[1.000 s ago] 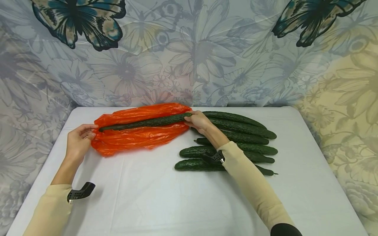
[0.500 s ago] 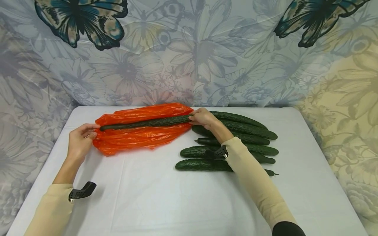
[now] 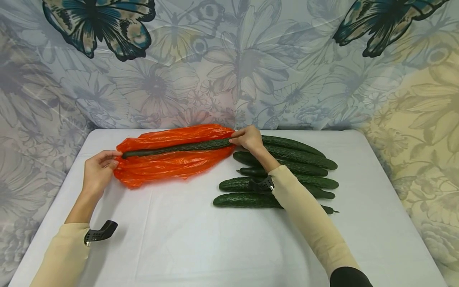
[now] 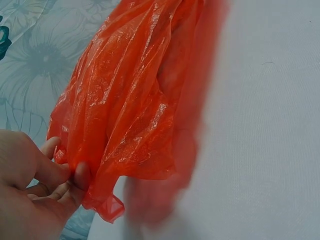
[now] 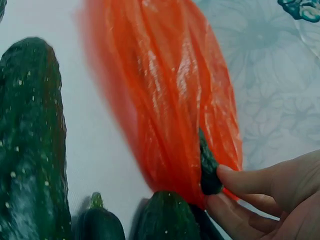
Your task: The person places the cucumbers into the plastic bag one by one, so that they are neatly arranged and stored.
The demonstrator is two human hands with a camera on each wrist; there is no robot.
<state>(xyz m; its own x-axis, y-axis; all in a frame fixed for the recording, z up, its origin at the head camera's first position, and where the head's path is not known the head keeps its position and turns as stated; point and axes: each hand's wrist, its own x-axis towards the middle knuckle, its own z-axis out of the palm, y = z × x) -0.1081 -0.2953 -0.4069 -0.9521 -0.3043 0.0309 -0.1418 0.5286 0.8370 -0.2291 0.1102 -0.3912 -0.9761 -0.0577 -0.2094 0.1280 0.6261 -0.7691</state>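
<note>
A long dark green cucumber lies along the orange-red plastic bag, with bag film rising on both sides of it. My left hand pinches the bag's gathered left end between thumb and fingers; the left wrist view shows crumpled film in that grip. At the bag's right end, my right hand pinches the tip of the same cucumber. In the right wrist view the cucumber's blunt end pokes out of the film, between thumb and fingers. Most of its length is hidden there.
Several more cucumbers lie side by side on the right half of the white-covered table, partly under my right forearm. A floral butterfly cloth hangs directly behind the table's back edge.
My right hand has shifted slightly right along the cucumber's end, and its knuckles have risen a little. My left hand keeps its hold on the bag, almost unmoved.
</note>
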